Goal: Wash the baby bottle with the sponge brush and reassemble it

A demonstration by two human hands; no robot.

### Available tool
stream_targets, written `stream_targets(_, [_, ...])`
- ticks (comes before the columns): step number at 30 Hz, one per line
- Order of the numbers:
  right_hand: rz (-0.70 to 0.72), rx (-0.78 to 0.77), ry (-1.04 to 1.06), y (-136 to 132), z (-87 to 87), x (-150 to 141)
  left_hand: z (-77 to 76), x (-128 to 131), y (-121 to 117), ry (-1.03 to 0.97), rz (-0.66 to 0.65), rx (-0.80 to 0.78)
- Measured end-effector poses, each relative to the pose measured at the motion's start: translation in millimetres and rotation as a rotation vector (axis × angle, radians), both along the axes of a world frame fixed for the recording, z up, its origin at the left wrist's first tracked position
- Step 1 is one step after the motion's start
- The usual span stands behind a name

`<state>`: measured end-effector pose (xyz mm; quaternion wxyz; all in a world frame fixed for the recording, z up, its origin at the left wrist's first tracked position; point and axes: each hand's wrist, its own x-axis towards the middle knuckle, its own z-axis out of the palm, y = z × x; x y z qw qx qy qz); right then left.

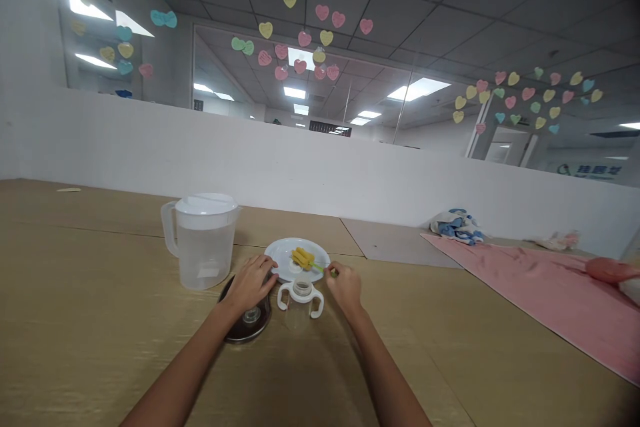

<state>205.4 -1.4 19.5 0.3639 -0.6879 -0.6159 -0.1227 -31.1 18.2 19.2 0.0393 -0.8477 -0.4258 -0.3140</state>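
My right hand (345, 285) is closed around the thin green handle of a sponge brush (303, 258). Its yellow sponge head lies over a white plate (279, 246), beside a small white piece (295, 268). My left hand (253, 282) has its fingers stretched out at the plate's left rim, palm down above a dark round tray (249, 331). A small clear object (251, 315) sits on that tray, partly under the hand. Between my hands stands an uncapped clear baby bottle (299, 312) with two white side handles.
A lidded clear pitcher (205, 247) of water stands left of the tray. To the right lie a pink cloth (530, 287), a crumpled blue and white cloth (457, 226) and a red item (607, 270). A low white wall (300, 167) borders the brown table (125, 320).
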Motion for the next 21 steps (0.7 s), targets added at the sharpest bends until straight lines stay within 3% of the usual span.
stream_targets(5, [-0.01, 0.072, -0.036, 2.0, -4.6, -1.4, 0.8, -0.1, -0.1, 0.019, -0.003, -0.005])
stream_targets(15, [0.036, 0.375, 0.011, 9.0, -12.9, 4.2, -1.3, -0.7, 1.2, -0.001, -0.002, 0.021])
stream_targets(21, [0.087, 0.454, -0.002, 6.5, -15.0, 3.7, 0.0, -1.0, -0.1, 0.009, -0.008, 0.018])
